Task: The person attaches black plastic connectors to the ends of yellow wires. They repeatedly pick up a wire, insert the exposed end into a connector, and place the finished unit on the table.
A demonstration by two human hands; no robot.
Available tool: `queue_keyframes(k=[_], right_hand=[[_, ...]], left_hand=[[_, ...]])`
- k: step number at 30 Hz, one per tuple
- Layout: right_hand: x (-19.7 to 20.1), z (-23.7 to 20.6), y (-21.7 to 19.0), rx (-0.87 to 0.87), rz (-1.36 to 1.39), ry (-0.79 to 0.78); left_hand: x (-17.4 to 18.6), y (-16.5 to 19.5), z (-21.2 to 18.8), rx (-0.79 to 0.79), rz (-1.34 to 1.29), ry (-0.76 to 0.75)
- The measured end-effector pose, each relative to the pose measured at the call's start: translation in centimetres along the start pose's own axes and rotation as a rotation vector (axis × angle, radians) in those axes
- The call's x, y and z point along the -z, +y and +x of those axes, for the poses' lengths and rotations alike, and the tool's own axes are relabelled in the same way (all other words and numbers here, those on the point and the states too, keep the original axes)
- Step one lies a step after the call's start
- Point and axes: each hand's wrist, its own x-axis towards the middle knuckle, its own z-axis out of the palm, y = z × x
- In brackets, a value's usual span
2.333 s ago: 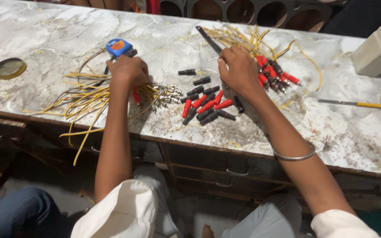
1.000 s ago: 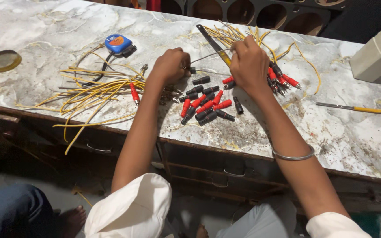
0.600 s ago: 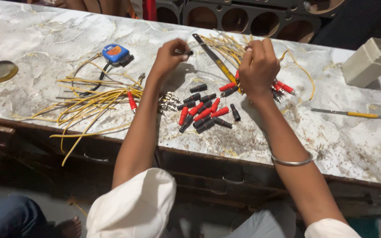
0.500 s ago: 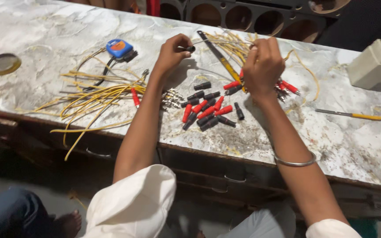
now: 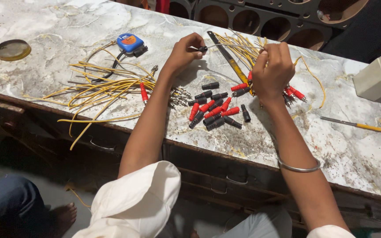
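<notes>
Over a marble bench (image 5: pixel 58 26), the left hand (image 5: pixel 182 53) has lifted from the scattered plugs; its grip is now pinched together on a small black connector sleeve (image 5: pixel 203 48) on a thin wire. The right hand (image 5: pixel 273 70), raised beside it, is clamped on a bundle of yellow wires (image 5: pixel 243 46). Red and black plugs (image 5: pixel 214 110) lie near the front edge.
</notes>
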Motion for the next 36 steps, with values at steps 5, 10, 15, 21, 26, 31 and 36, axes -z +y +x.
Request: queue_keyframes(k=[5,10,15,21,26,31,36], right_hand=[[-0.8,-0.3,0.2,-0.04,-0.022,-0.018],[-1.4,-0.7,0.8,-0.128,-0.013,-0.082],[-1.5,-0.5,1.0,-0.052,0.097,-0.076],[-1.2,-0.6,0.5,0.038,0.22,-0.255],[-1.1,-0.5,0.6,0.056,0.294,-0.328],[-1.3,-0.6,0.8,0.068,0.345,-0.33],[-1.3,-0.5,1.0,-0.005,0.33,-0.277]], left_hand=[[0.0,0.3,0.1,0.035,0.006,0.039],[0.1,0.3,0.2,-0.074,0.017,0.061],[0.3,0.8,0.2,-0.056,-0.125,0.164],[0.6,2.1,0.2,-0.013,-0.633,0.263],[0.8,2.4,0.4,0.004,-0.894,0.25],[0.6,2.4,0.6,0.02,-0.932,0.239],[0.3,2.3,0.5,0.039,-0.893,0.172]])
